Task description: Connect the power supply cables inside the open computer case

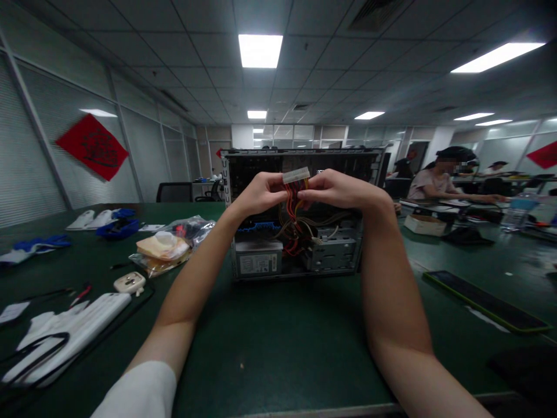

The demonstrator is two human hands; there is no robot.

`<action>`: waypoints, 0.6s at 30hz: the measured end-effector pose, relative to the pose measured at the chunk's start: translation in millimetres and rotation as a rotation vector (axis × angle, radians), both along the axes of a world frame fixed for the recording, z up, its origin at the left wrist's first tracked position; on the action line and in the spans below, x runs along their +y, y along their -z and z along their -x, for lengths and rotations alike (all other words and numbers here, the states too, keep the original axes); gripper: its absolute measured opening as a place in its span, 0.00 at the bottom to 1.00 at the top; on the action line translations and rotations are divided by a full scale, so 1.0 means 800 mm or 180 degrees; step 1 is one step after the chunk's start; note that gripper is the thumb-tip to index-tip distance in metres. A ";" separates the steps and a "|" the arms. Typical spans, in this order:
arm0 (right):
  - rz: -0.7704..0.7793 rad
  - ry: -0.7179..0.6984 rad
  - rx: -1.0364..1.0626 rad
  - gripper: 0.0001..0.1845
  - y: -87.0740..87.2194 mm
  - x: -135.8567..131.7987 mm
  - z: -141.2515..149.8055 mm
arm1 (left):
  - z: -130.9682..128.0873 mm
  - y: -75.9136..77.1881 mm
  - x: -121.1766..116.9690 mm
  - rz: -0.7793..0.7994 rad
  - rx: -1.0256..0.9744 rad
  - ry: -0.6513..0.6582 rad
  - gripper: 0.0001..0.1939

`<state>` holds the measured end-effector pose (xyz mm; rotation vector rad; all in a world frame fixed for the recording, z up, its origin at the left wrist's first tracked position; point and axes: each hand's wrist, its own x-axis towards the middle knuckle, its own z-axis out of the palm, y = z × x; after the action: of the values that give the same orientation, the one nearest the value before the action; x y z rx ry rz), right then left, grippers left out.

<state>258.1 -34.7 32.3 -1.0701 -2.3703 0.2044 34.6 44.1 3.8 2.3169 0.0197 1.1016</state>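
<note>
A wide white power connector (296, 175) stands up in front of an open computer case (300, 152), with red, orange, yellow and black wires (292, 202) hanging below it. My left hand (264, 193) is closed in a pinch at the connector's left end. From the other side, my right hand (333, 188) pinches the wires just under the connector; its fingertips are partly hidden. The case lies with its open side towards me. Inside it show a silver power supply (259, 261), a metal drive bracket (335, 254) and a blue slot strip (259, 226).
On the left of the green table (282, 342) lie a white power strip (73, 337), a plug adapter (129, 283), plastic bags (167, 247) and blue-white gloves (35, 245). At right are a dark green-edged panel (483, 299) and a small box (424, 224). A person (439, 180) sits beyond.
</note>
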 end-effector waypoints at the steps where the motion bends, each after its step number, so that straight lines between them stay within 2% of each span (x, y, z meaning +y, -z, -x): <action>1: 0.0003 -0.0013 0.0009 0.28 0.000 0.001 0.000 | 0.000 0.000 -0.001 0.0010 -0.0012 0.0013 0.16; 11: -0.0003 -0.0120 0.0032 0.28 0.000 0.001 0.001 | -0.009 0.006 0.008 0.0041 -0.0208 -0.0035 0.17; 15: 0.0180 -0.0276 0.0034 0.26 0.001 0.005 0.003 | -0.010 0.007 0.009 -0.0096 -0.0021 0.0071 0.13; 18: 0.0438 -0.0348 0.0187 0.24 0.001 0.004 0.003 | -0.011 0.006 0.008 -0.0315 -0.0060 -0.0034 0.11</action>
<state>255.3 -31.3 31.1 -0.9824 -2.3918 0.4381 43.4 50.2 -1.4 2.3961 -0.0304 1.1536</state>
